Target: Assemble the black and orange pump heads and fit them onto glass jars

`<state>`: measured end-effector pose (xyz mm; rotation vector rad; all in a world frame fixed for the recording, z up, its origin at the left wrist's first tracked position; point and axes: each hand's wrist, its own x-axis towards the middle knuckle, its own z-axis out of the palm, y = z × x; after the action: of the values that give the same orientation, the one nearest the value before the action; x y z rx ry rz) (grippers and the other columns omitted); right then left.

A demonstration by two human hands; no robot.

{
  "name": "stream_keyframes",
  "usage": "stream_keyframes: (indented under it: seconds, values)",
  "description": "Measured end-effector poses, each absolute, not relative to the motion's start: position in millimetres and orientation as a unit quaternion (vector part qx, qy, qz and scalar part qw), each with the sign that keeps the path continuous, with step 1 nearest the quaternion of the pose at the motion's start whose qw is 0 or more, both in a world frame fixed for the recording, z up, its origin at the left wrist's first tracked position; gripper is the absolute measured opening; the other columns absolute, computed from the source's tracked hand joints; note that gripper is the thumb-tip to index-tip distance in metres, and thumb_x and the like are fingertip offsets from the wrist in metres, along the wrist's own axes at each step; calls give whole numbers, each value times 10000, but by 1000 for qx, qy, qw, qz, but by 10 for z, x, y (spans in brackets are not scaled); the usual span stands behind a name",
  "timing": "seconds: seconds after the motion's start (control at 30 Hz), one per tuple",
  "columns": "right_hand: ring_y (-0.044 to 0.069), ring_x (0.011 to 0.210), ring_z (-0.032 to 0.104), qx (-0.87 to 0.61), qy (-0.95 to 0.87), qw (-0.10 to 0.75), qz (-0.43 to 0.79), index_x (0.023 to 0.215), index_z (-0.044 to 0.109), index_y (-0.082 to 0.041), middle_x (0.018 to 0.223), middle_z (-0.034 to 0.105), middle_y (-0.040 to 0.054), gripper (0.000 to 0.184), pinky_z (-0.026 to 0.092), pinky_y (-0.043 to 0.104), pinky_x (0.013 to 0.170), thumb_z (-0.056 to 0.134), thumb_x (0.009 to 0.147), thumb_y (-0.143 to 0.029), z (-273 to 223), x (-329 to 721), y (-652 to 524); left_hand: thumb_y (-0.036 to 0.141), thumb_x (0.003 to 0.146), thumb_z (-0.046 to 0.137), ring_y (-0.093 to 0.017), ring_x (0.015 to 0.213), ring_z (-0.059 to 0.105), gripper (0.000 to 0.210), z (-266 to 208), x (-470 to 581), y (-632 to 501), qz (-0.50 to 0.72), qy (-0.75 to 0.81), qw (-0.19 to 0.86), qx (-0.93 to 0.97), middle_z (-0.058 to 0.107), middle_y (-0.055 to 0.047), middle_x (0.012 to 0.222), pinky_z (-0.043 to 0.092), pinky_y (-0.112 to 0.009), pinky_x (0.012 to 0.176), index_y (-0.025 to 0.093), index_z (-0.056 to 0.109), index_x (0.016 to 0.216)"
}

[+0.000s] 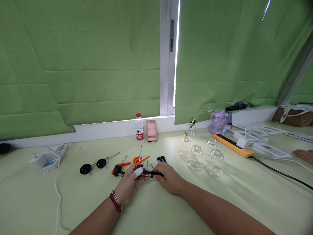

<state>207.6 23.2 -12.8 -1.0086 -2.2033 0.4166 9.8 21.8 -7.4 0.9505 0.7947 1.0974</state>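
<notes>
My left hand [132, 181], its thumb wrapped in white, is closed around a black part with a thin metal rod [152, 174]. At the right end of the same part, my right hand [168, 178] pinches its black tip. Fingers hide much of the part, so its kind does not show. Just beyond the hands lie orange plastic pieces [144, 160] with metal rods, and a small black bracket-like piece [161, 159]. Further left are two metal rods with black round discs [85, 168] at their ends.
Several clear glass jars [196, 156] stand to the right, before an orange-and-black power strip [233, 146] with a trailing cable. A red-capped water bottle [140, 129] is at the back. White chargers and cords [44, 161] lie left. Another person's hand [304, 155] rests at far right.
</notes>
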Motion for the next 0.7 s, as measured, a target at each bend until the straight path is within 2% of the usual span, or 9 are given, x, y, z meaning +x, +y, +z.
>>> stream_keyframes:
  seconds: [0.2,0.37,0.57,0.7]
  values:
    - [158,845,527,-389,-828,357,188,919,583,-200,899,545,29,186,428,285,777,482,812,-84,-184,2090,241,273,743,671,-175,835,613,189,-62,117,175,465,351,689,431,607,-41,898,484,-353,851,193,566,877]
    - [160,834,550,-407,-821,343,207,936,575,-209,908,585,25,182,425,273,752,469,824,-112,-207,2070,227,173,615,748,-173,846,597,340,-85,139,165,461,386,643,474,593,-20,886,453,-350,864,198,536,879]
    - [172,843,570,-419,-826,316,206,967,575,-208,909,628,25,193,417,269,741,459,833,-132,-203,2038,216,172,599,706,-136,693,535,356,-110,159,180,459,431,576,521,522,34,748,456,-296,715,206,513,896]
    - [172,863,568,-414,-826,325,201,972,568,-207,930,624,30,198,418,265,752,456,831,-126,-211,2040,217,157,604,674,-132,683,529,342,-120,164,182,467,439,552,533,510,41,738,452,-284,697,209,505,897]
